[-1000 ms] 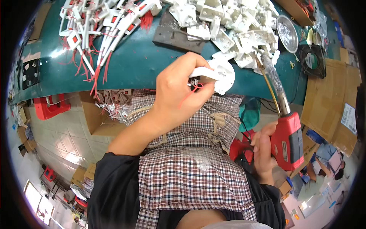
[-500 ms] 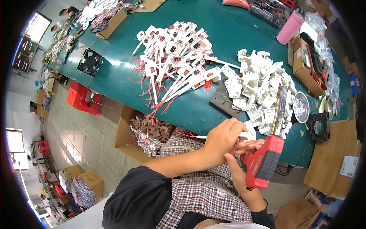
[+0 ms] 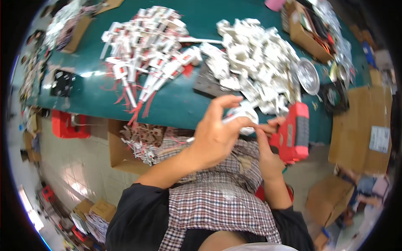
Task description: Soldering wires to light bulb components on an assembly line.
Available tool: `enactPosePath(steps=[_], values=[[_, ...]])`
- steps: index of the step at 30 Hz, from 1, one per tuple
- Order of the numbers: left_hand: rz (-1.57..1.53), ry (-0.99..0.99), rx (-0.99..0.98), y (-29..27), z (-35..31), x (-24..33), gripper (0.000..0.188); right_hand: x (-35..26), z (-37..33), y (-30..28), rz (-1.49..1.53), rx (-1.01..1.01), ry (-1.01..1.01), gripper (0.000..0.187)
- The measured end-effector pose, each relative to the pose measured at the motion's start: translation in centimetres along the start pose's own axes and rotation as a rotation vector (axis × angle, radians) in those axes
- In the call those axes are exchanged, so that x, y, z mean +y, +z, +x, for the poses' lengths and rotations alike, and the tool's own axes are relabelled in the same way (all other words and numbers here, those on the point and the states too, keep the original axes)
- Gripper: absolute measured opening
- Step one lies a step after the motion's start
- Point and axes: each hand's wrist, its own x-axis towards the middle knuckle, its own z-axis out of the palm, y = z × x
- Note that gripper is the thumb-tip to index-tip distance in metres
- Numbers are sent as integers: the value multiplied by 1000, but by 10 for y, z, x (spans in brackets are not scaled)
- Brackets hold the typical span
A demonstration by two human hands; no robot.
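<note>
In front of my apron, my left hand [image 3: 220, 131] is closed around a white plastic piece [image 3: 245, 113] with a rounded end. A thin white stem pokes out below that hand, by the wrist. My right hand [image 3: 270, 157] is closed at the side of a red-and-black soldering gun [image 3: 294, 136]; its metal barrel points away from me over the table. The right thumb and fingertips meet the left hand's fingers at the white piece. The right fingers are partly hidden by the gun, and blur hides the contact point.
White switch pieces with red wires [image 3: 146, 50] are heaped on the green table [image 3: 167, 106]. White housings [image 3: 259, 62] lie beside a dark block [image 3: 209, 81]. Right of them are a metal dish [image 3: 307, 77] and a black fan [image 3: 335, 98]. A filled cardboard box [image 3: 115, 146] stands below the edge.
The whole view has shifted, so the table sits higher in it. My left hand has opened wider around the white piece. The soldering gun has turned more upright in the picture.
</note>
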Motion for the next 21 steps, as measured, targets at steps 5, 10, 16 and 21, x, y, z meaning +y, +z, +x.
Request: enactPosePath(steps=[5,10,16,21], values=[[-82,-92,-98,-6,2,7,20,-11,0,6,359,125,223,22],[-81,-117,-23,4,-1,1,20,-3,-3,-2,234,-36,93,35],[-46,-151,-13,6,-2,4,18,9,1,-2,235,59,30,50],[5,-146,-14,9,-2,1,19,16,-4,8,-20,115,-93,60]])
